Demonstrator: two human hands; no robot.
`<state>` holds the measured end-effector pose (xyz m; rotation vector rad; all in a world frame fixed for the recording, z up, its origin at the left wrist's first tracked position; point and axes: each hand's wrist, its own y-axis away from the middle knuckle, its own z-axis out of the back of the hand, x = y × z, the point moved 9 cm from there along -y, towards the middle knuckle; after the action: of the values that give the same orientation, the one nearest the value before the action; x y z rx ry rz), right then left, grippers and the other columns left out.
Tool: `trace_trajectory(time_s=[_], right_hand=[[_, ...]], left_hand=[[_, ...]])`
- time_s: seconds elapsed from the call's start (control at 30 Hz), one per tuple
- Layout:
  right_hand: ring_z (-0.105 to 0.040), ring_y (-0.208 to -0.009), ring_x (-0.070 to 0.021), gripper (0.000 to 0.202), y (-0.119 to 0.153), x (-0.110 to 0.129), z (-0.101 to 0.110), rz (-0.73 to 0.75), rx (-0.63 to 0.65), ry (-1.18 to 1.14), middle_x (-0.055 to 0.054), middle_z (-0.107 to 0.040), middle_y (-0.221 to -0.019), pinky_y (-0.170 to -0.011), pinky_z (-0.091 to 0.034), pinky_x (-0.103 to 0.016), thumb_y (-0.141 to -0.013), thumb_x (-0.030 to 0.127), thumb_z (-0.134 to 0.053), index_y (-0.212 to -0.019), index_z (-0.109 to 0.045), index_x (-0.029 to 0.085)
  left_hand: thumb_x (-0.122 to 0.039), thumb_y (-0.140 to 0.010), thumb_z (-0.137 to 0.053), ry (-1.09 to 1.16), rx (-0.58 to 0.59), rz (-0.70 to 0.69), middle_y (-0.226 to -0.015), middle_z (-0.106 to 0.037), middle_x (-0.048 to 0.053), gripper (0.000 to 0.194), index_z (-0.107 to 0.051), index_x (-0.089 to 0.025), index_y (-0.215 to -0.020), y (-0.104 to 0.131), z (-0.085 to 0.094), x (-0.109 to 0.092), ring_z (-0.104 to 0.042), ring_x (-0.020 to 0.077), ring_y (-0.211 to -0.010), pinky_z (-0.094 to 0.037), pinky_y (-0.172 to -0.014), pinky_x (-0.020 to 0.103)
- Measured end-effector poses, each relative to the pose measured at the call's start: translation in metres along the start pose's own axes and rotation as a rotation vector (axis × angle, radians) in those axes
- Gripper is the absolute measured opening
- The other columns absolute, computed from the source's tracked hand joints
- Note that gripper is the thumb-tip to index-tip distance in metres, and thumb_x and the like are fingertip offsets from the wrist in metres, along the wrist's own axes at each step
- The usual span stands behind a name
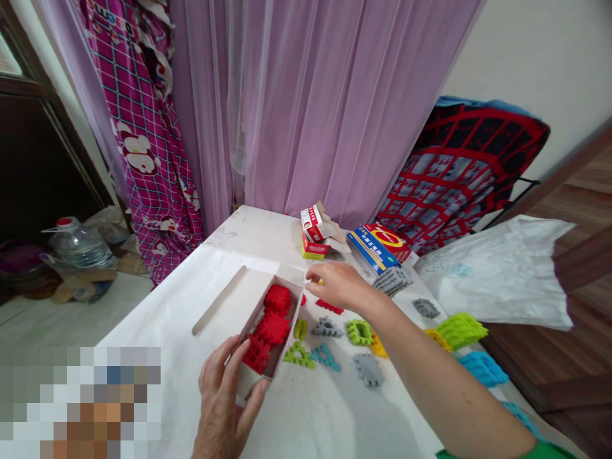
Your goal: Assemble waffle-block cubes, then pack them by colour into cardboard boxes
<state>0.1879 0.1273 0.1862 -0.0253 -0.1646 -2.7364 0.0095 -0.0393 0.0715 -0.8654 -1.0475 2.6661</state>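
My left hand point(229, 389) grips the near end of an open white cardboard box point(297, 319), fingers over one side and thumb at the other. Inside the box lie several red interlocking building pieces point(275, 325). Past its far right corner, my right hand point(335, 284) hovers with fingers curled together. A small yellow bit point(320, 282) shows at those fingers; its shape is mostly hidden. Right of the box are a flat red piece point(329, 306), a grey piece point(327, 327), a green triangular piece point(299, 356), a blue triangular piece point(326, 357) and a square green piece point(359, 332).
Small cartons point(313, 223) and a blue battery box point(373, 248) stand at the table's far side. Stacked green pieces point(461, 331) and blue pieces point(484, 368) line the right edge, beyond my right forearm. A white plastic bag point(497, 274) sits behind them.
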Motion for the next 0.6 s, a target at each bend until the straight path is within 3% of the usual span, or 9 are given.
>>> trace_trajectory(time_s=[0.1,0.23,0.4,0.6], right_hand=[[-0.068,-0.094,-0.0231,0.024,-0.001,-0.048,-0.002,-0.094,0.019,0.074,-0.005,-0.075,-0.099,-0.072,-0.045,-0.028,-0.084,0.026,-0.054,-0.092,-0.076,0.025],[-0.067,-0.096,-0.0244,0.024,0.001,-0.088,-0.040,-0.195,0.156,0.124,-0.007,-0.075,-0.102,-0.076,-0.047,-0.030,-0.078,0.020,-0.060,-0.095,-0.076,0.023],[-0.064,-0.107,-0.0244,0.040,-0.001,-0.083,-0.092,-0.142,0.191,0.106,-0.009,-0.071,-0.115,-0.086,-0.046,-0.031,-0.076,0.020,-0.065,-0.116,-0.069,0.022],[-0.066,-0.102,-0.0257,0.035,-0.008,-0.078,-0.113,-0.141,0.198,0.110,-0.010,-0.072,-0.108,-0.082,-0.046,-0.031,-0.079,0.019,-0.063,-0.114,-0.067,0.021]], left_hand=[[-0.035,-0.087,-0.058,-0.008,0.004,0.003,-0.137,-0.050,0.012,0.057,-0.040,-0.028,-0.141,0.001,-0.002,0.001,-0.050,0.0285,-0.123,-0.044,-0.100,0.046],[-0.034,-0.087,-0.058,-0.007,-0.015,-0.011,-0.134,-0.051,0.013,0.056,-0.041,-0.028,-0.140,-0.001,0.000,0.000,-0.052,0.0289,-0.121,-0.045,-0.098,0.046],[-0.035,-0.088,-0.057,-0.015,-0.006,-0.008,-0.136,-0.050,0.013,0.055,-0.041,-0.027,-0.140,0.000,0.000,0.002,-0.051,0.0297,-0.122,-0.043,-0.100,0.047],[-0.035,-0.089,-0.056,-0.005,-0.001,0.010,-0.136,-0.049,0.013,0.055,-0.039,-0.027,-0.140,0.001,0.001,0.000,-0.050,0.0287,-0.123,-0.045,-0.099,0.047]])
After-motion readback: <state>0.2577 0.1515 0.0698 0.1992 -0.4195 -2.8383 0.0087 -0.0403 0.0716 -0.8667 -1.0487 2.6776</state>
